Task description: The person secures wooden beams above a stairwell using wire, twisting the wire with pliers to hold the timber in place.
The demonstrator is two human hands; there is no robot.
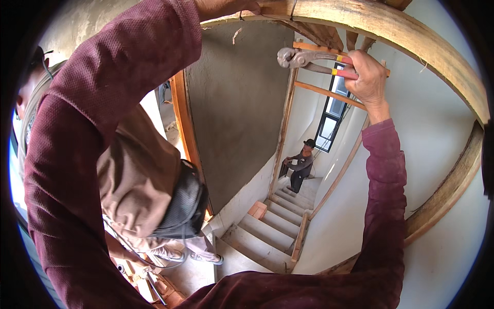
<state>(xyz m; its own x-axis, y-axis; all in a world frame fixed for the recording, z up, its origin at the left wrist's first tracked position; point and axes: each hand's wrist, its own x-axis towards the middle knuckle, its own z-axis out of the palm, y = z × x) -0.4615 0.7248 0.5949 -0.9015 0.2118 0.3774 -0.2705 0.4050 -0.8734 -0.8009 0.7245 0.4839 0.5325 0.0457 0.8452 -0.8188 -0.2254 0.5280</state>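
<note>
Raised at the upper right, my right hand (369, 78) is closed around the red and yellow handles of a pair of pincers (297, 59). The metal head points left, its handles slightly apart, below a long wooden beam (360, 16). At the top edge my left hand (224, 6) lies against the beam's left part; most of its fingers are cut off by the frame. Dark tie wire (293, 9) loops around the beam close to that hand. Both forearms are lifted, in maroon sleeves.
Beside me on the left stands a person in a brown top (136, 175). Concrete stairs (260, 239) descend ahead, with an orange brick (258, 210) on one step. Another person in a dark cap (301, 166) stands lower down. Wooden rails (329, 95) cross the stairwell near a window.
</note>
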